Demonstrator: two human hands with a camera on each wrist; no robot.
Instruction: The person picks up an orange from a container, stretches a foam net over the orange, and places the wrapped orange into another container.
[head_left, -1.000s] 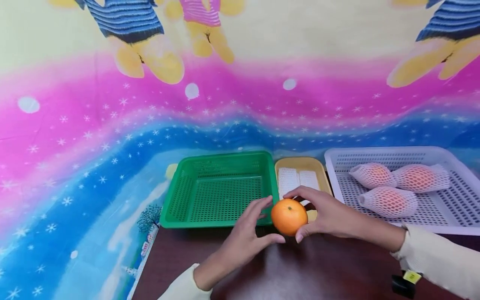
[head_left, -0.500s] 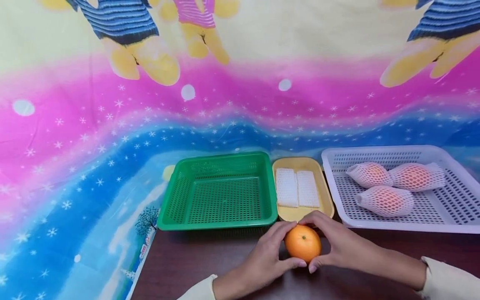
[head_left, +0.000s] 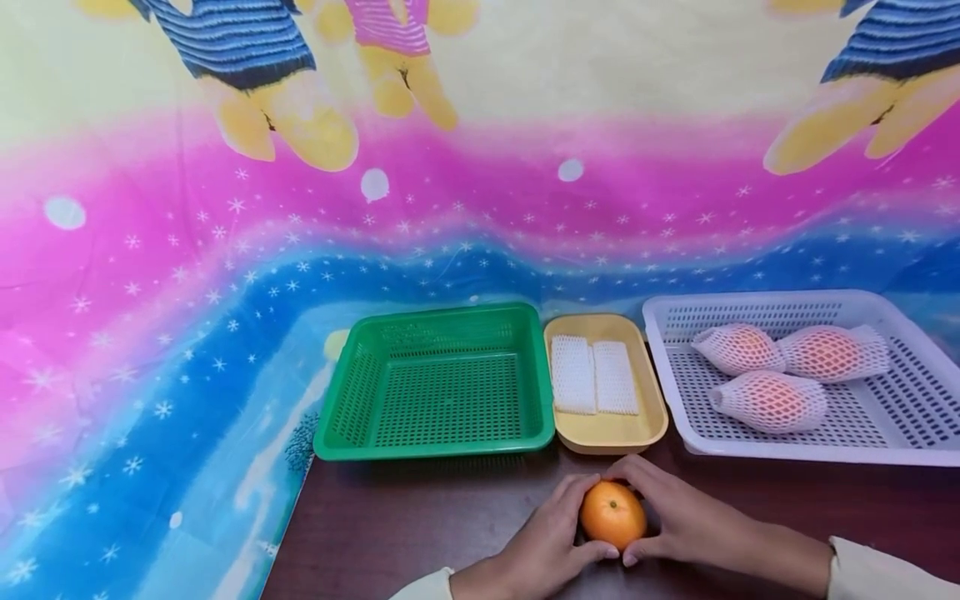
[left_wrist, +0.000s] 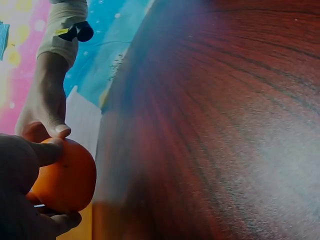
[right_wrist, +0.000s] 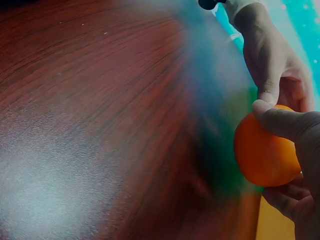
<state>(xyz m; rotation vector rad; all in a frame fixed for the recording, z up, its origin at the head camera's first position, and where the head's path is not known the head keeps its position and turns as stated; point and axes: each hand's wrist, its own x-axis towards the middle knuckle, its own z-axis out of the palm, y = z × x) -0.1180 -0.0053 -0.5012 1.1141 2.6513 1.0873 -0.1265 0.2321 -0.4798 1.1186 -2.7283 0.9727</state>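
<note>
Between my two hands is an orange fruit (head_left: pixel 613 514) with a small stem end on top, low in the head view over the dark wood table. My left hand (head_left: pixel 546 537) grips its left side, thumb in front and fingers behind. On the other side my right hand (head_left: pixel 686 521) holds it the same way, and the two thumbs nearly meet. In the left wrist view the orange (left_wrist: pixel 66 176) sits between curled thumb and fingers. The right wrist view shows the right thumb lying over the orange (right_wrist: pixel 265 150). Whether it touches the table is hard to tell.
Behind the hands stand a green basket (head_left: pixel 435 452), a tan tray (head_left: pixel 611 435) with two white foam net sleeves (head_left: pixel 573 375), and a white basket (head_left: pixel 810 450) at right. Three fruits in foam nets (head_left: pixel 771 402) lie inside it. A printed cloth (head_left: pixel 480 192) hangs behind.
The orange has come toward me and slightly right, away from the tan tray. Only the right hand clearly held it at first; the left hand has closed in on its other side.
</note>
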